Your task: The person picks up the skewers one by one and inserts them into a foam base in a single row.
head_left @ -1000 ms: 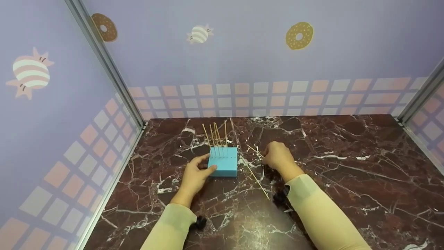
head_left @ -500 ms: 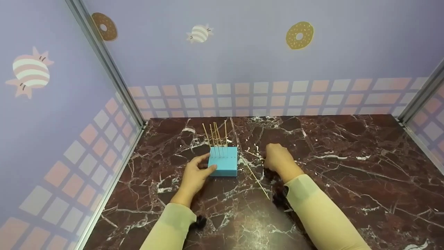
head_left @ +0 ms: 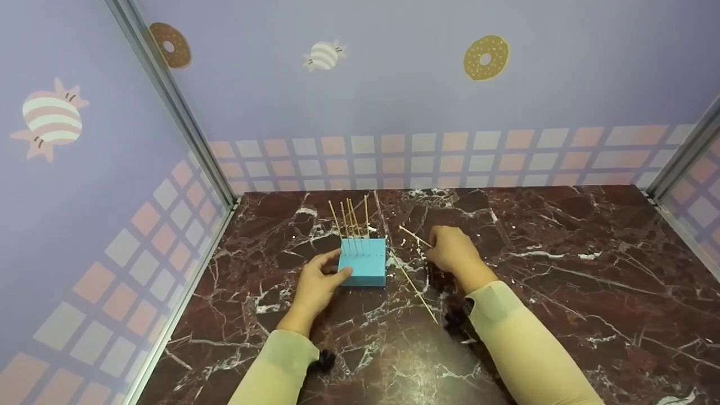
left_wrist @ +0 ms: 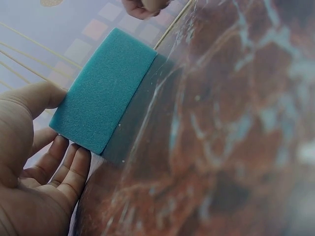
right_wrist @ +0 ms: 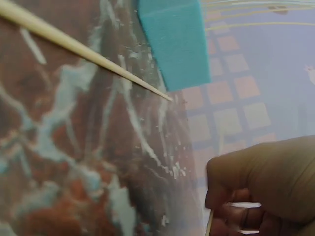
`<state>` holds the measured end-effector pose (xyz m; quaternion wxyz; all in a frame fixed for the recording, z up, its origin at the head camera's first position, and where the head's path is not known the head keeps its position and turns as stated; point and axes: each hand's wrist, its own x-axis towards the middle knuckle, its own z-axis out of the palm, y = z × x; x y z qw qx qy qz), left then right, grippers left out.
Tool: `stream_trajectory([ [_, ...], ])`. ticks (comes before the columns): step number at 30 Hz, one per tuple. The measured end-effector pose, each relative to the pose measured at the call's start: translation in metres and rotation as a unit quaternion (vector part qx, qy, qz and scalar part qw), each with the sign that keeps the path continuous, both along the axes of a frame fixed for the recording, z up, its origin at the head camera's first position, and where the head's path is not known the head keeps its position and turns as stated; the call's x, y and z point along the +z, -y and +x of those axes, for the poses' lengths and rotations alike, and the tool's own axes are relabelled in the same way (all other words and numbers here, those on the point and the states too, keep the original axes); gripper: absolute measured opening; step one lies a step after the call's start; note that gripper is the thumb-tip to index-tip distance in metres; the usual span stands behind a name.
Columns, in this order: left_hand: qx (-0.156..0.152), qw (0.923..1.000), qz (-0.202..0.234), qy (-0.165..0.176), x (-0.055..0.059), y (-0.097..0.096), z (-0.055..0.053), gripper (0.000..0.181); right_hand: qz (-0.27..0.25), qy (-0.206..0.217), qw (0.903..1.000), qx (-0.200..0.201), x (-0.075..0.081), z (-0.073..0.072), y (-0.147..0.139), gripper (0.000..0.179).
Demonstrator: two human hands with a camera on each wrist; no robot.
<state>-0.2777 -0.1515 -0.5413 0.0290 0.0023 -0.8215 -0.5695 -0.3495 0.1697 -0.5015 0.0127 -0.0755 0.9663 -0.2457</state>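
A light-blue foam block (head_left: 368, 264) sits on the marbled table, with several thin wooden skewers (head_left: 351, 218) standing in a row in its top, some leaning. My left hand (head_left: 318, 284) grips the block's left side, thumb on the near top edge; in the left wrist view its fingers (left_wrist: 74, 169) lie against the block's end. To the right of the block, my right hand (head_left: 453, 247) pinches one wooden skewer (head_left: 415, 236), which points up and left from the fingers. Another skewer (head_left: 413, 287) lies on the table between the block and the right hand.
Small white crumbs (right_wrist: 178, 170) are scattered on the table (head_left: 562, 315) around the right hand. Behind stands a purple wall (head_left: 394, 84) with printed sweets and checks; a metal-framed side wall (head_left: 101, 225) rises at the left.
The skewer in my right hand dipped toward the table, then its tip rose again. The right hand shifted slightly. My left hand and the foam block stay in place.
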Motion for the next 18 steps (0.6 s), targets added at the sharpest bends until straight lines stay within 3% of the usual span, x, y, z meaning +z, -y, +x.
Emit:
stream_trajectory([
  [5,-0.003,1.0000,0.000,-0.002,-0.001,0.001,0.000,0.058,-0.066,-0.021,0.9975,0.015,0.006,-0.001,-0.001,0.019],
  [9,-0.003,1.0000,-0.002,-0.002,-0.001,0.001,0.001,0.058,-0.125,-0.032,0.9915,0.019,0.010,-0.001,0.000,0.014],
  [14,-0.002,1.0000,-0.005,-0.006,-0.001,0.001,0.001,0.058,-0.189,-0.053,0.9805,0.009,0.015,-0.001,0.003,0.005],
  [18,-0.002,1.0000,-0.001,-0.003,-0.001,0.000,0.001,0.058,-0.239,-0.074,0.9682,0.006,0.017,-0.001,0.004,0.009],
])
